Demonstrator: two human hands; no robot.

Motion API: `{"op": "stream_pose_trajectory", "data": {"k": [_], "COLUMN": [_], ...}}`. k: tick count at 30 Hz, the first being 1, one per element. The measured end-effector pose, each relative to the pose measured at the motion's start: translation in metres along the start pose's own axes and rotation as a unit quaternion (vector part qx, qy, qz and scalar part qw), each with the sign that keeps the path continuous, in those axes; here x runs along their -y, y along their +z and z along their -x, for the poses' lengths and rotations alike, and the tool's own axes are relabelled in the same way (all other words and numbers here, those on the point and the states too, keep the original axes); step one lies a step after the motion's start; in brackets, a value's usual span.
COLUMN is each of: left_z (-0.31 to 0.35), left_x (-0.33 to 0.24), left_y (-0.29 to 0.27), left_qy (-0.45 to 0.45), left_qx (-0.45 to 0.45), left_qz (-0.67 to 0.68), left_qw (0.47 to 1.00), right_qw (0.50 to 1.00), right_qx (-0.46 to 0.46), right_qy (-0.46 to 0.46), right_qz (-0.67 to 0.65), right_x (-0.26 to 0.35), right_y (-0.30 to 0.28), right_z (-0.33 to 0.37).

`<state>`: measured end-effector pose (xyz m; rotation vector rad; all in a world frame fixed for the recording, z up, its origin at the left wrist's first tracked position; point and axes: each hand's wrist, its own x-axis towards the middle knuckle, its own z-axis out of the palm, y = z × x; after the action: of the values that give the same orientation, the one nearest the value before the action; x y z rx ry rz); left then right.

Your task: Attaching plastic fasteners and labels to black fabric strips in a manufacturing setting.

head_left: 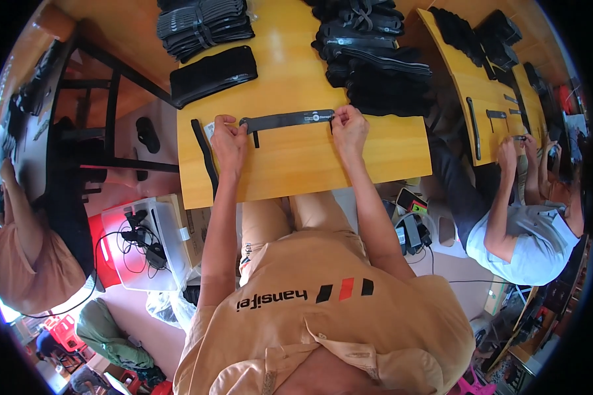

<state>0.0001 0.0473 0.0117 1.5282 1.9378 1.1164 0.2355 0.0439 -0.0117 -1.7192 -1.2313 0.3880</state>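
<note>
A strap (280, 121) is pinched at its left end by the left hand (230, 143) and at its right end by the right hand (350, 135) above the near part of the table (296, 164), and could be twisted if either pinch is loosened.

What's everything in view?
Table: one, yellow, upper centre
Held strap: one, dark grey, between hands
Loose strap: one, black, table's left edge
Tied bundle: one, dark grey, table's far left
Stack: one, black, before bundle
Piles: several, mostly black, table's right
Bin: one, clear, left below table
Cables: several, black, in bin
Coworkers: at least two, peach shirt left, light-blue right
Rest: uncountable clutter
Left hand: one, bare, strap's left end
Right hand: one, bare, right end
</note>
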Motion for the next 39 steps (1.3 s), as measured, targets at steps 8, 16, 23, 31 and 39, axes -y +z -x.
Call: {"op": "stream_pose_trajectory", "data": {"k": [8, 16, 23, 31, 39], "left_z": [0.036, 0.055, 0.052, 0.051, 0.048], "left_x": [-0.018, -0.02, -0.018, -0.014, 0.003], "left_y": [-0.005, 0.024, 0.025, 0.023, 0.005], "left_qy": [0.194, 0.307, 0.302, 0.298, 0.257], "left_qx": [0.062, 0.189, 0.198, 0.197, 0.152], "left_qz": [-0.053, -0.232, -0.252, -0.228, -0.268], "left_qw": [0.978, 0.903, 0.898, 0.906, 0.916], "right_qw": [0.989, 0.936, 0.92, 0.917, 0.91], "right_qx": [0.047, 0.152, 0.168, 0.21, 0.188], "right_qy": [-0.122, -0.258, -0.264, -0.234, -0.233], "right_qz": [0.07, 0.185, 0.235, 0.246, 0.286], "right_x": [0.034, 0.022, 0.019, 0.018, 0.007], "right_y": [-0.031, -0.008, -0.012, -0.015, -0.028], "right_z": [0.035, 0.048, 0.047, 0.045, 0.04]}}
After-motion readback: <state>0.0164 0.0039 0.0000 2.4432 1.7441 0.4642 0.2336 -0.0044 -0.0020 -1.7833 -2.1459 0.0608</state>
